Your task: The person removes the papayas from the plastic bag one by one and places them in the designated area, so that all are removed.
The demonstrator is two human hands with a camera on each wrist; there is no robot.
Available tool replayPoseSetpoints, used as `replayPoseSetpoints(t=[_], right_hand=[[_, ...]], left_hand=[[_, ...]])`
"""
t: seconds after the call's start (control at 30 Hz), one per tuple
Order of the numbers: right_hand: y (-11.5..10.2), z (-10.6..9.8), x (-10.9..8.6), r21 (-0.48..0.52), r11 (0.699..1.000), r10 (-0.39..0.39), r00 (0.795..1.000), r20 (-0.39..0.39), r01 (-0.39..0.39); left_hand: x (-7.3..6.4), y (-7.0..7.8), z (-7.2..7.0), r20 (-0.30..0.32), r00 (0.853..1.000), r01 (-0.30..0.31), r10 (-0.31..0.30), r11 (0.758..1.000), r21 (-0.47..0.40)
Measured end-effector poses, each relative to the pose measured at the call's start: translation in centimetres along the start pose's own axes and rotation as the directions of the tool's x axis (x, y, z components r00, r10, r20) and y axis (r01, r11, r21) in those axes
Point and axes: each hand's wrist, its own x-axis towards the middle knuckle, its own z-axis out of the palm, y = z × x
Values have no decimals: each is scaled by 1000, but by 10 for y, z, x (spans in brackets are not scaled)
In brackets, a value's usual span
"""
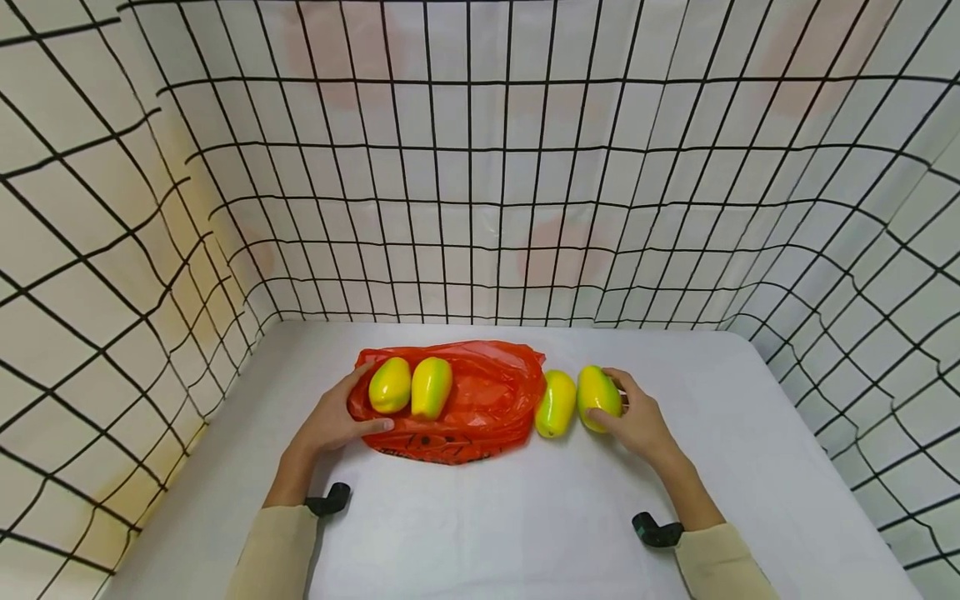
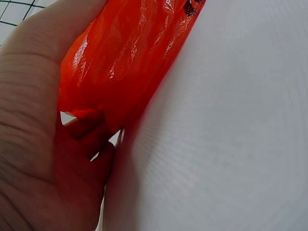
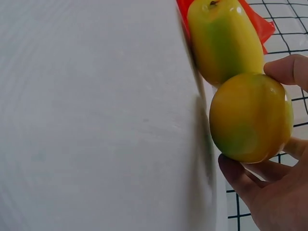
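Note:
A crumpled red plastic bag (image 1: 487,392) lies on the white table, with two yellow-green mangoes (image 1: 431,388) on its left half. My left hand (image 1: 337,414) curves around the bag's left end, thumb along the front and fingers at the back. In the left wrist view, the red plastic (image 2: 125,62) sits against the fingers and palm. My right hand (image 1: 637,421) grips a mango (image 1: 597,397) between thumb and fingers. Just left of it, another mango (image 1: 556,404) lies against the bag's right edge. In the right wrist view, the gripped mango (image 3: 250,118) touches that neighbour (image 3: 224,41).
A black wire grid (image 1: 487,200) rises behind the table and along both sides, with white sheeting behind it. Each wrist wears a small black camera (image 1: 656,531). The white tabletop (image 1: 480,533) extends toward me between the forearms.

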Motion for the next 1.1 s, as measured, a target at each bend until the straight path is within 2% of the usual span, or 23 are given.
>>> replayPoseSetpoints(t=[0.27, 0.7, 1.1], right_hand=[[4, 1, 0, -5, 999, -48, 999, 6, 48], [1, -3, -4, -38, 999, -25, 999, 27, 26], [-4, -1, -6, -58, 997, -50, 998, 41, 53]], left_hand=[[0, 1, -1, 11, 1000, 2, -2, 1000, 8], [0, 2, -1, 4, 1000, 9, -9, 1000, 20], [0, -1, -2, 3, 1000, -5, 5, 1000, -5]])
